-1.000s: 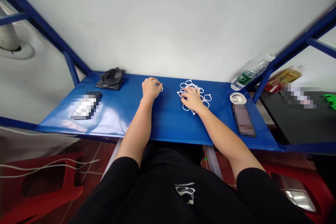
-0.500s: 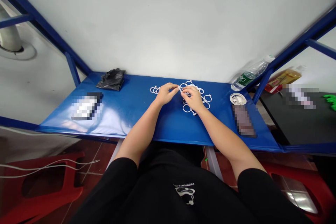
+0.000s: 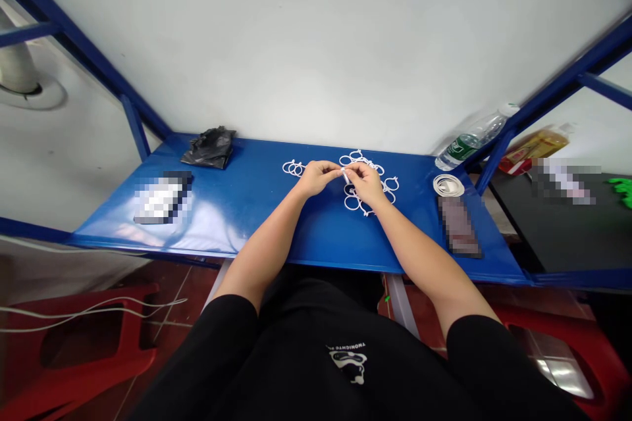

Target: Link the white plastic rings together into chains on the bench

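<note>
My left hand [image 3: 317,178] and my right hand [image 3: 366,183] meet over the blue table, fingertips pinched together on one white plastic ring [image 3: 345,175]. Fingers hide much of that ring. Beneath and around my right hand lies a loose pile of white plastic rings [image 3: 390,197], some with a small knob-like clasp. Several more white rings [image 3: 291,168] overlap in a little group just left of my left hand.
A black plastic bag [image 3: 210,147] and a blurred-out phone-like object [image 3: 164,197] lie on the left of the table [image 3: 247,210]. To the right are a water bottle [image 3: 464,148], a coiled white cable [image 3: 448,185] and another blurred dark object [image 3: 459,227]. Blue frame bars slope along both sides.
My hands have drawn slightly closer, and the fingertips now meet around the white ring. It sits a little lower and farther right than before. The rings on the table look unmoved.
</note>
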`<state>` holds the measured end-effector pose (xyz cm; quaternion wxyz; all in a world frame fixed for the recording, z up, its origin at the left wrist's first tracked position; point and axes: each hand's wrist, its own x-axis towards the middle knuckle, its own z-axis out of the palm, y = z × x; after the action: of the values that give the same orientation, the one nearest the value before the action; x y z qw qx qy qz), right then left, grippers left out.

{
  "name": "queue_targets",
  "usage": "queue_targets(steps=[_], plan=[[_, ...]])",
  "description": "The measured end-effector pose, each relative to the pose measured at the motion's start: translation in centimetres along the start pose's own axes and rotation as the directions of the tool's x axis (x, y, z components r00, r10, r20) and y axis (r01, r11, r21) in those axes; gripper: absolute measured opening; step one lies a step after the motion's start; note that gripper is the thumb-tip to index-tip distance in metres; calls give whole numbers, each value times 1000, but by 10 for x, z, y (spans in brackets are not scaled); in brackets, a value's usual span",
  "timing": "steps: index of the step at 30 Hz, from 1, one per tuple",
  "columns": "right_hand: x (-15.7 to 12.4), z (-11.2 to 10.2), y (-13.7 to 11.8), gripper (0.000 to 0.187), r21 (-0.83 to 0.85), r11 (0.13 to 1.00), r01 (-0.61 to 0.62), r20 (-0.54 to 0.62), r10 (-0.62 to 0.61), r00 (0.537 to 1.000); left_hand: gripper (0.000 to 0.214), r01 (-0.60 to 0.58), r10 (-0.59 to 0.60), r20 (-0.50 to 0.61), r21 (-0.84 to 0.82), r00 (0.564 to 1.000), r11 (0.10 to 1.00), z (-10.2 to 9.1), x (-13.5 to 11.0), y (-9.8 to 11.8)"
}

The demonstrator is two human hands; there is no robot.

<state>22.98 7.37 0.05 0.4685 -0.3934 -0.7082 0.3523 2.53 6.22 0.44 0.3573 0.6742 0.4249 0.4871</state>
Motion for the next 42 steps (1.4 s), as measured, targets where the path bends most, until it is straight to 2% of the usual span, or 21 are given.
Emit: queue_targets(steps=[3, 7, 12, 23, 29, 32, 35, 37, 39, 42], plan=[[2, -1, 1, 28, 25, 998, -52, 13, 51, 999, 48, 20, -20, 11, 13, 1000, 1000, -1, 0, -1], [4, -2, 1, 33, 120, 983, -140, 88, 130, 988, 47, 17, -18, 46, 18, 999, 1000, -3, 0, 0], [5, -4, -2, 34, 172, 965, -196, 130, 175, 976, 46, 30, -29, 86, -6, 996, 1000, -3, 0, 0], [3, -7, -9, 30, 97, 986, -136, 140, 122, 983, 45, 64, -48, 120, -127, 992, 990, 0, -2, 1], [4, -4, -3, 35, 137, 983, -125, 108, 111, 988, 43, 78, -67, 74, -159, 995, 984, 2, -1, 1], [2, -1, 0, 32, 131, 985, -109, 91, 97, 991, 43, 68, -61, 56, -140, 997, 988, 2, -1, -2], [1, -3, -2, 22, 32, 997, -63, 93, 60, 994, 39, 57, -56, 35, -42, 998, 997, 1, 0, -2], [1, -6, -5, 17, -105, 994, 11, 107, 1, 994, 29, 41, -37, -35, 121, 999, 992, -2, 1, 2], [4, -12, -8, 14, -257, 958, 125, 149, -88, 985, 17, 37, 26, -170, 358, 985, 933, -7, 0, 8], [10, -22, -7, 13, -395, 880, 265, 260, -170, 951, 10, 133, 122, -365, 600, 923, 789, -18, -2, 15]])
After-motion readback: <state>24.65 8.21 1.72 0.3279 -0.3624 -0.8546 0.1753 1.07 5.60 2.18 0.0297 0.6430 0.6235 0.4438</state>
